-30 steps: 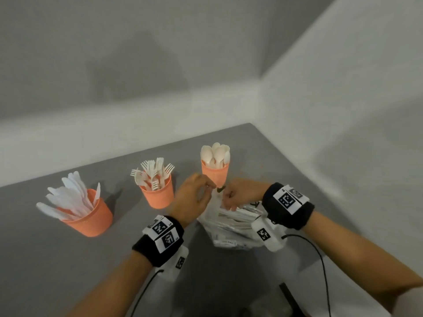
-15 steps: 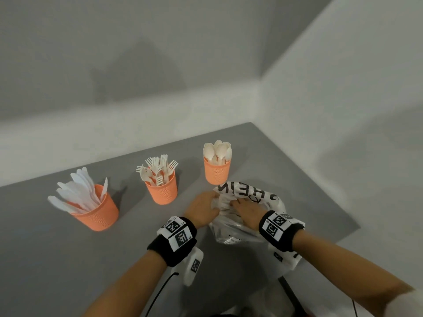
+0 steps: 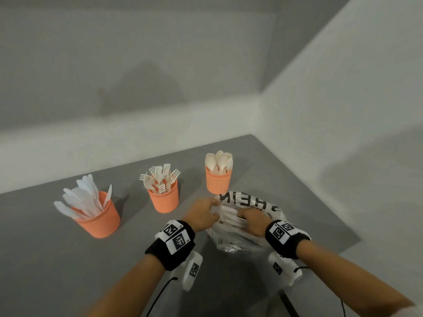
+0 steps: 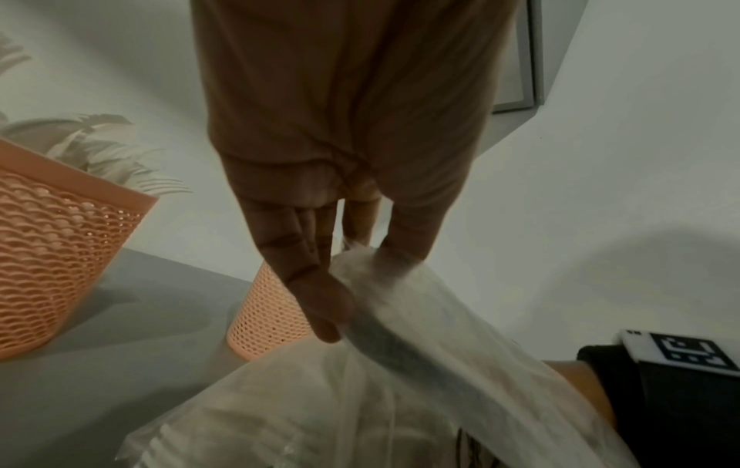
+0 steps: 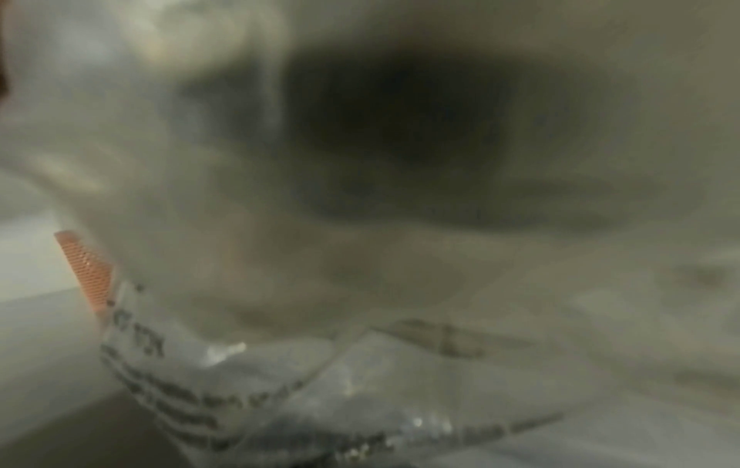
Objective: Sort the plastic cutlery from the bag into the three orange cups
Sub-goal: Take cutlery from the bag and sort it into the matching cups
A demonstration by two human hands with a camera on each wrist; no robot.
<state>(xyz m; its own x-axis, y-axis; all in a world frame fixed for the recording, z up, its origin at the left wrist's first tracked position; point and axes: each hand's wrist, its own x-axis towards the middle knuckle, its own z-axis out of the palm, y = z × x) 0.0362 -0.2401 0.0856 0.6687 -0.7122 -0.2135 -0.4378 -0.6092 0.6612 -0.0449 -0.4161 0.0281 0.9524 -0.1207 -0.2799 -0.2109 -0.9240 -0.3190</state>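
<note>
Three orange mesh cups stand in a row: knives cup (image 3: 98,219) at left, forks cup (image 3: 163,199) in the middle, spoons cup (image 3: 218,183) at right. A translucent bag (image 3: 250,208) with black letters lies just before the spoons cup, with white cutlery inside. My left hand (image 3: 202,213) pinches the bag's left edge (image 4: 360,262) between thumb and fingers. My right hand (image 3: 253,221) reaches into the bag's mouth with its fingertips hidden among the plastic. In the right wrist view, blurred bag plastic (image 5: 360,285) covers nearly everything.
The grey table (image 3: 57,259) ends in a corner at the right, close to the white walls. The table's right edge (image 3: 338,225) runs just beyond the bag. Cables and white wrist units hang under both forearms. The forks cup (image 4: 52,253) and spoons cup (image 4: 268,316) stand beside my left hand.
Both hands brought the bag down and toward me, away from the spoons cup. The bag's lettered side came up, and my right hand went from pinching its top into its mouth.
</note>
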